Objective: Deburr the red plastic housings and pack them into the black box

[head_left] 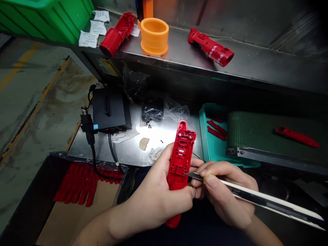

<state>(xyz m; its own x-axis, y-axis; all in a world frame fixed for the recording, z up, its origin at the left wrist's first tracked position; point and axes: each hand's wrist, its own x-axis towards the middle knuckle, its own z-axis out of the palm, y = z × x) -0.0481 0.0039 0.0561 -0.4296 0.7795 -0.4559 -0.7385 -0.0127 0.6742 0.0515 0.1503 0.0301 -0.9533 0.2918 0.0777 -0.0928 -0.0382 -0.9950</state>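
Head view, looking down at a metal tabletop [159,133] in a workshop. The floor [20,112] to the left is grey-green, worn, and crossed by yellow lines. A steel shelf [179,44] runs behind the tabletop, raised above its back edge.

At the middle of the tabletop's near edge, the left hand [159,194] is wrapped around a long red plastic part [181,153], tilted slightly, its hollow, ribbed inside facing up. The right hand [230,191] grips a slim craft knife [271,204] like a pen; the blade points at the part's inner right side, though whether it touches cannot be told.

A black box [107,109] with a handle stands by the tabletop's left edge. Toward the right end, a teal tray [204,136] holds more red pieces, and beside it a green belt [256,133] carries one red piece [297,136]. Below the tabletop's near left corner, a dark bin [23,194] holds rows of red parts and cardboard.

At the shelf's left end, by a green crate [51,20], white packets [88,38] read "SILICA GEL". Along its front edge sit a red housing [118,34], an orange ring [154,39] and a second housing [211,48] bearing unreadable white handwriting. The black box's blue sticker [95,126] is too small to read.
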